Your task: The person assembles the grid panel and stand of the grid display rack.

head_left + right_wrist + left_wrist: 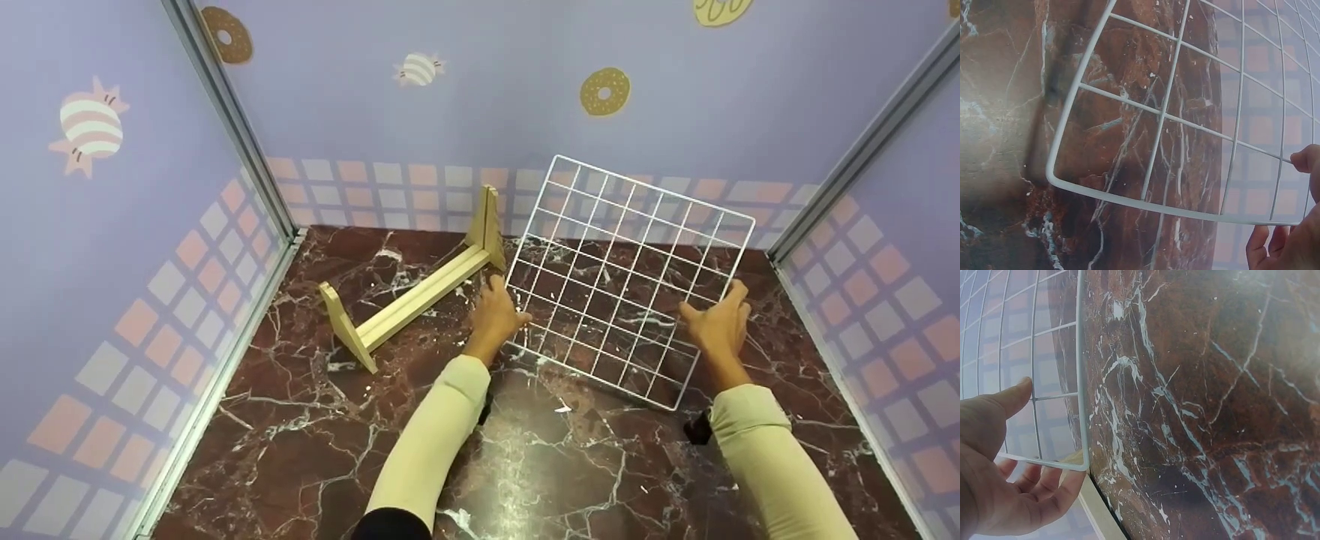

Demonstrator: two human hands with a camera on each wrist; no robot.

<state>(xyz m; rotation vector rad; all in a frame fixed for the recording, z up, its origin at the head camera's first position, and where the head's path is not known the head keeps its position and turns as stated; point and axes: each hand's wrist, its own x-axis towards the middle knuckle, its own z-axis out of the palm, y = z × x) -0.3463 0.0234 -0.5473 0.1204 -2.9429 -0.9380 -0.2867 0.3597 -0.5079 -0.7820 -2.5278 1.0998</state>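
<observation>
Both hands hold a white wire grid panel (pixel 613 279) by its two side edges, tilted above the dark marbled surface. My left hand (pixel 495 315) grips the left edge near the lower corner; in the left wrist view its thumb lies on the near face and the fingers curl behind the edge wire. On the opposite edge, my right hand (pixel 721 319) pinches the wire, thumb in front and fingers behind, as the right wrist view shows. Left of the panel stands a pale wooden frame (pixel 424 294), two shaped end pieces joined by bars.
Around the marbled surface (pixel 525 465) rise lilac walls (pixel 510 90) with printed sweets and coloured squares. Metal strips (pixel 247 150) run along the corners. The wooden frame's rear end piece is close to the panel's left edge.
</observation>
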